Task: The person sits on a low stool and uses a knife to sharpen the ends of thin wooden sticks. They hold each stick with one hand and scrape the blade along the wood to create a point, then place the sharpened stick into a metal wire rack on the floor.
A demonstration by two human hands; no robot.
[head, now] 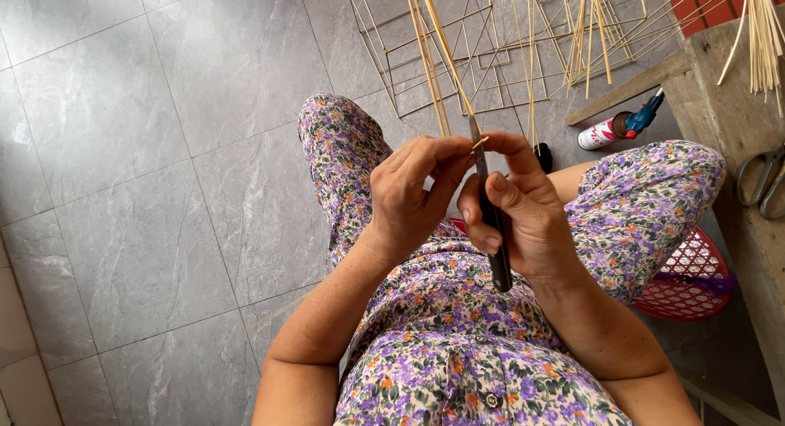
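Bamboo is the material at the centre of this: your left hand (409, 199) pinches a thin bamboo sliver (437, 46) between thumb and fingertips, right where it meets the blade. Your right hand (523, 217) is closed around the dark handle of a knife (491, 213), thumb lying along it, blade tip pointing away from you. The sliver runs up and away from your hands over your knees.

By the look of it, you are shaving or splitting the end of that sliver. The next move calls for a firm pinch just beside the edge and a shallow, controlled push of the blade away from your body, with the left fingertips kept clear of it.

Counting outward: one knife, and two or three slivers rising together from your grip; I cannot tell exactly. One red plastic basket (695, 279) sits beneath your right knee. One spray can (613, 127) with a blue top lies on the grey tile floor (163, 148). One pair of scissors (764, 181) rests on the wooden bench (728, 82). Bamboo frames (458, 42) lie stacked ahead, too overlapped to count, and one bundle of strips (764, 33) hangs at the upper right.
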